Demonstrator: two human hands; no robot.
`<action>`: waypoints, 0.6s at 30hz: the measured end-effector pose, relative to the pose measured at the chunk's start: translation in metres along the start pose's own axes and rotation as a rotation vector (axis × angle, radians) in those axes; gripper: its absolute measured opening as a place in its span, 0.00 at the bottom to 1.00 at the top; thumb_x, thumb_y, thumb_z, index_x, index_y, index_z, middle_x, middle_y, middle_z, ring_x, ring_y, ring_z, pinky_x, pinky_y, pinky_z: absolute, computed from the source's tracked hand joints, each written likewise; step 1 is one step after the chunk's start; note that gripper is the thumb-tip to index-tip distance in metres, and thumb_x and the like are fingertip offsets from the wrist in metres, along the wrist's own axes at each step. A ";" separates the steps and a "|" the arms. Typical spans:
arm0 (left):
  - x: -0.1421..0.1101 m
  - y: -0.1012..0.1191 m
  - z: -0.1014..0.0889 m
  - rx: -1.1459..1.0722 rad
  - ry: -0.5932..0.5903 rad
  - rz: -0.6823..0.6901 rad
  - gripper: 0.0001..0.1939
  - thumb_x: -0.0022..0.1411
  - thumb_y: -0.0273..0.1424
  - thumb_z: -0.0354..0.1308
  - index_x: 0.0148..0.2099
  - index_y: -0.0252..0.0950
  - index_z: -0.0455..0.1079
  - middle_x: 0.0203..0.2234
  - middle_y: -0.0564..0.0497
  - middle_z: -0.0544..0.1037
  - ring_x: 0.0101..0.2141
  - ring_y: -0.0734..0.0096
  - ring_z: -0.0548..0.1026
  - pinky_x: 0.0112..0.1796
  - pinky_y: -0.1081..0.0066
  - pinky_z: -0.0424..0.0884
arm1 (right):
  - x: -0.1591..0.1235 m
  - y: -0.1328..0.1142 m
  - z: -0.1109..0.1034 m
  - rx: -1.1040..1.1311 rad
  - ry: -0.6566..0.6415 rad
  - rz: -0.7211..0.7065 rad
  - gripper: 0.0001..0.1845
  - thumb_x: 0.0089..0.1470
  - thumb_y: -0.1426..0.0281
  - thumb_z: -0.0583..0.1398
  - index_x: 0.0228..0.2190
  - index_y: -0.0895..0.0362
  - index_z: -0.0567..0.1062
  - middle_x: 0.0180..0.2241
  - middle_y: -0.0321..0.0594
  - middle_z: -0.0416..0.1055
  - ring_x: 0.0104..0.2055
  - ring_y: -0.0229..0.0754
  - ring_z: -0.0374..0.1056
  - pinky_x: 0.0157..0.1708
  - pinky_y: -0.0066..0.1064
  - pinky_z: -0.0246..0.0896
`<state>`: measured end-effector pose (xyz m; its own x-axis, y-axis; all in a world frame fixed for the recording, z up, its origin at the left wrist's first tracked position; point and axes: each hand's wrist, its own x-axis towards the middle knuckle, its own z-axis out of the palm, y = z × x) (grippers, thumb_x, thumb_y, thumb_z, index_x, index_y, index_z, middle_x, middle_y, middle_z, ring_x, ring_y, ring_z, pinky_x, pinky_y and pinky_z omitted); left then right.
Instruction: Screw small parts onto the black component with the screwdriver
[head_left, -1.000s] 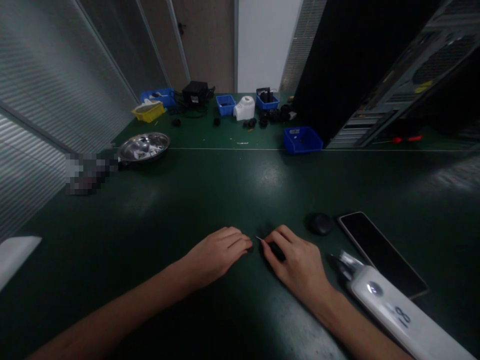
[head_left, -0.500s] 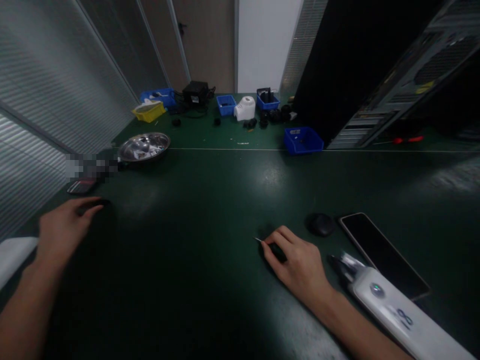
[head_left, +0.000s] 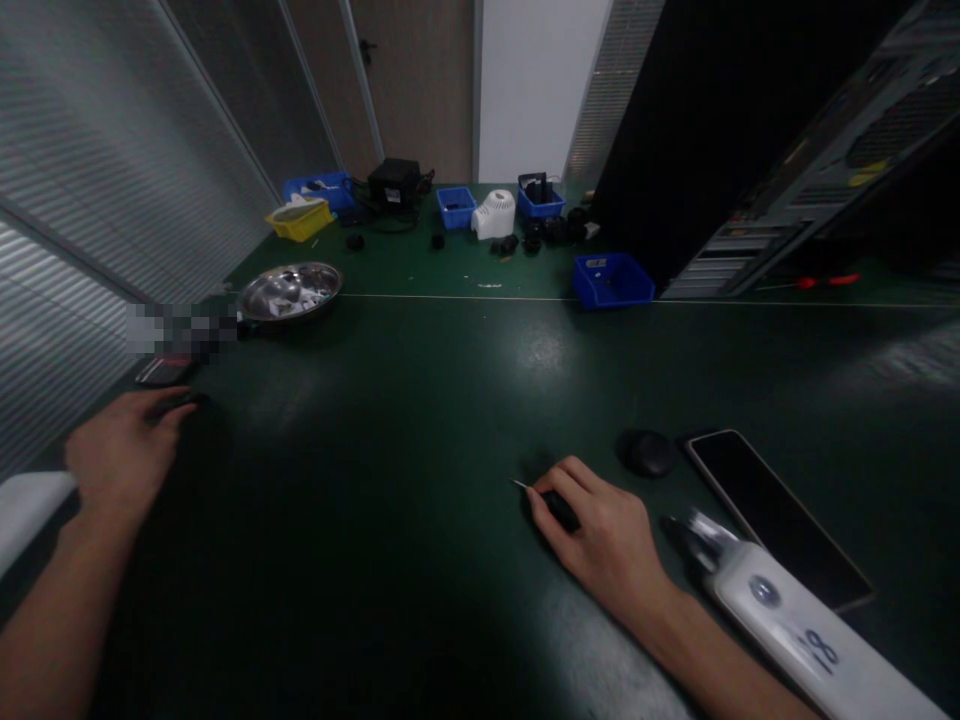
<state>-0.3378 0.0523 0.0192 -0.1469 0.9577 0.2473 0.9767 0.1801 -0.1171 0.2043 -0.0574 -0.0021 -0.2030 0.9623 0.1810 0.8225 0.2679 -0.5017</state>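
Note:
At the left, above the green tabletop [head_left: 360, 440], my left hand [head_left: 124, 450] pinches a small dark piece [head_left: 193, 400] between thumb and fingers. Its kind is too dim to make out. On the right side of the middle, my right hand [head_left: 600, 525] is closed around a small screwdriver [head_left: 559, 510]. The thin metal tip pokes out to the left past the thumb and forefinger, and part of the black handle shows under the curled fingers. A round black object [head_left: 649, 453] lies on the table just beyond the right hand.
Right of my hand lie a phone [head_left: 776, 515] and a white device [head_left: 817, 630] marked with handwriting. A metal bowl [head_left: 330, 290] holding white scraps stands back left. Blue bins [head_left: 613, 282], a yellow bin [head_left: 300, 222] and a white housing [head_left: 495, 215] sit farther back.
My left hand has shifted slightly left with the dark piece. The right hand keeps its grip on the screwdriver and barely moves. The view has turned a little.

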 end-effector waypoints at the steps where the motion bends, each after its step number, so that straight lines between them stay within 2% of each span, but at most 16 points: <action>1: 0.000 -0.001 0.001 0.015 -0.002 0.003 0.28 0.70 0.47 0.45 0.59 0.34 0.71 0.56 0.45 0.75 0.49 0.55 0.75 0.44 0.66 0.70 | 0.000 0.000 0.000 0.003 -0.002 -0.003 0.13 0.69 0.63 0.54 0.35 0.54 0.74 0.36 0.37 0.71 0.33 0.37 0.69 0.30 0.28 0.57; 5: -0.001 -0.004 0.001 0.031 -0.028 0.057 0.30 0.73 0.47 0.40 0.59 0.30 0.71 0.54 0.42 0.74 0.54 0.53 0.73 0.54 0.60 0.67 | 0.000 0.000 -0.001 0.002 -0.005 -0.018 0.13 0.69 0.64 0.54 0.35 0.54 0.74 0.36 0.37 0.71 0.33 0.37 0.69 0.30 0.28 0.57; 7: 0.000 -0.005 0.000 0.024 -0.039 0.073 0.32 0.73 0.47 0.39 0.60 0.29 0.71 0.53 0.41 0.74 0.55 0.52 0.72 0.55 0.59 0.66 | 0.000 0.000 -0.001 -0.003 -0.005 -0.015 0.13 0.69 0.63 0.54 0.35 0.54 0.74 0.36 0.37 0.71 0.32 0.37 0.69 0.29 0.28 0.56; 13: 0.003 -0.004 0.004 0.029 -0.020 0.036 0.29 0.73 0.45 0.42 0.59 0.30 0.72 0.52 0.41 0.75 0.52 0.55 0.73 0.52 0.63 0.65 | -0.001 0.002 0.001 -0.020 0.004 -0.009 0.12 0.69 0.63 0.55 0.35 0.53 0.75 0.37 0.36 0.71 0.33 0.37 0.70 0.31 0.29 0.56; 18: 0.004 -0.007 0.012 0.095 -0.008 0.003 0.27 0.72 0.44 0.45 0.58 0.33 0.73 0.50 0.44 0.77 0.47 0.59 0.74 0.44 0.69 0.65 | -0.001 0.001 0.001 -0.018 -0.001 -0.015 0.13 0.69 0.63 0.54 0.35 0.53 0.75 0.37 0.36 0.72 0.33 0.37 0.70 0.31 0.29 0.56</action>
<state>-0.3471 0.0580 0.0098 -0.1460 0.9598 0.2396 0.9579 0.1978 -0.2083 0.2049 -0.0576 -0.0032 -0.2158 0.9582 0.1878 0.8287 0.2814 -0.4838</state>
